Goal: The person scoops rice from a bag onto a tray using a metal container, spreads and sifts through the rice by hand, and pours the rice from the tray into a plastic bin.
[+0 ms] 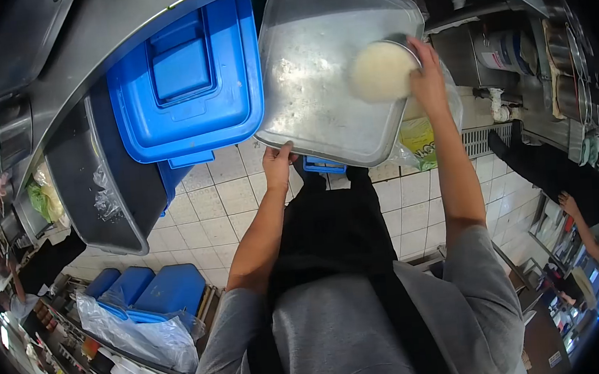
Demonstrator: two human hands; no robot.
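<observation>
My left hand (279, 165) pinches the near left edge of a large, scuffed grey square lid or tray (314, 105), thumb on top and fingers underneath. The lid is tilted in front of me. Over its right side, my right hand (429, 78) grips the rim of a round metal bowl (400, 40). Pale, cream-white grains or powder (382, 72) fill the bowl, smeared by motion, so I cannot tell which. Whatever lies under the lid is mostly hidden.
A blue lidded bin (188, 118) stands left of the lid, beside an open dark grey bin (83, 169). A yellow-green bag (417, 142) lies at the right. Several blue lids (167, 292) sit behind at left. Other people (591, 227) work on both sides.
</observation>
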